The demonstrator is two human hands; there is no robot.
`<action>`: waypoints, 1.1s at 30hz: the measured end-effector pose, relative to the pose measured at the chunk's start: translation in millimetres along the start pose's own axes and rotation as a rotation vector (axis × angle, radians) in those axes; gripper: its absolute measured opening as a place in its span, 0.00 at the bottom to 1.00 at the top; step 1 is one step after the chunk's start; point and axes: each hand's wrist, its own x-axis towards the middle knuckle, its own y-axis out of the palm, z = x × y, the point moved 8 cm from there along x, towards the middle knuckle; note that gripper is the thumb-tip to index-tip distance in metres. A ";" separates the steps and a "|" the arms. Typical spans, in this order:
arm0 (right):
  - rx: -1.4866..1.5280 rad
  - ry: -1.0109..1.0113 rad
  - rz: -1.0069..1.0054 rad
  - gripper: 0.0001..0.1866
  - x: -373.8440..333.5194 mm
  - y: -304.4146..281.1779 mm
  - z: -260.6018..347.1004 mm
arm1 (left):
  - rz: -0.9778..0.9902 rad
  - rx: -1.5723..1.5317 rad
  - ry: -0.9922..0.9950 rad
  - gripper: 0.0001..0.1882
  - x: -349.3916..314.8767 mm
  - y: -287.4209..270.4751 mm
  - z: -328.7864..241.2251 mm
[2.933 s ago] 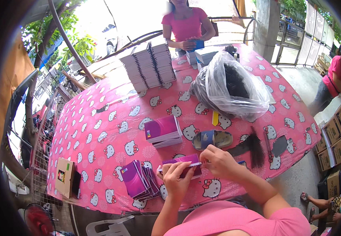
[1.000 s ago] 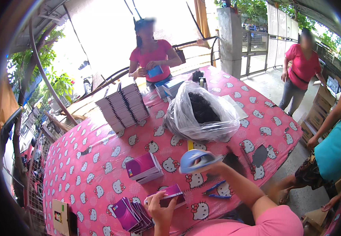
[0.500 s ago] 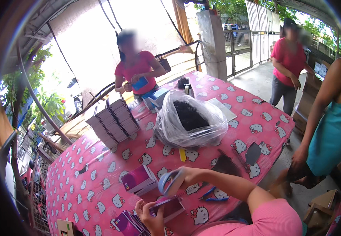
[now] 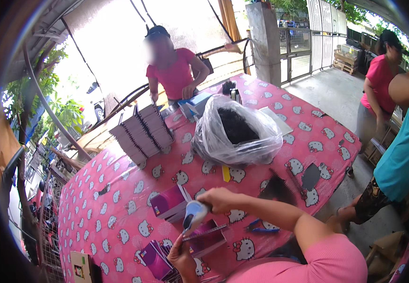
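Observation:
My right hand (image 4: pixel 216 200) is closed around a pale blue and white handheld tool (image 4: pixel 196 211) with a rounded body; its exact kind is unclear. The tool's dark tip points down toward the bound edge of a purple notebook (image 4: pixel 209 244). My left hand (image 4: pixel 181 254) pinches the near left corner of this notebook, close to the tip. A dark coil runs along the notebook's upper edge. Purple notebooks (image 4: pixel 169 202) lie stacked just beyond, and a fanned pile of purple notebooks (image 4: pixel 155 262) sits by my left wrist.
A clear plastic bag (image 4: pixel 209 137) of black coils stands mid-table, beside a tall notebook stack (image 4: pixel 141 134). Blue-handled pliers (image 4: pixel 263 226), loose black coils (image 4: pixel 275 188) and a yellow piece (image 4: pixel 226 173) lie nearby. Co-workers stand across the table and at the right.
The tool has tipped downward, its tip now at the notebook's edge by my left fingers, which have closed from a spread pose. The co-worker across has lowered the blue item; those at right have shifted.

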 end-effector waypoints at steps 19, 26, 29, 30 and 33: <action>0.134 -0.371 -0.354 0.15 -66.3 -55.5 77.4 | 0.145 -0.019 -0.017 0.13 -25.0 48.0 -47.5; 0.365 -0.266 -0.163 0.17 -67.5 -5.8 94.8 | 0.208 -0.046 -0.053 0.14 -36.4 58.3 -56.3; 0.239 -0.432 -0.259 0.16 -71.1 -9.3 108.7 | 0.188 -0.062 -0.089 0.14 -40.5 53.5 -57.6; 0.224 -0.440 -0.261 0.15 -71.2 -7.3 110.7 | 0.166 -0.047 -0.077 0.14 -41.8 51.5 -60.1; 0.203 -0.468 -0.277 0.15 -72.5 -4.3 121.5 | 0.113 -0.007 -0.034 0.14 -45.2 45.9 -65.9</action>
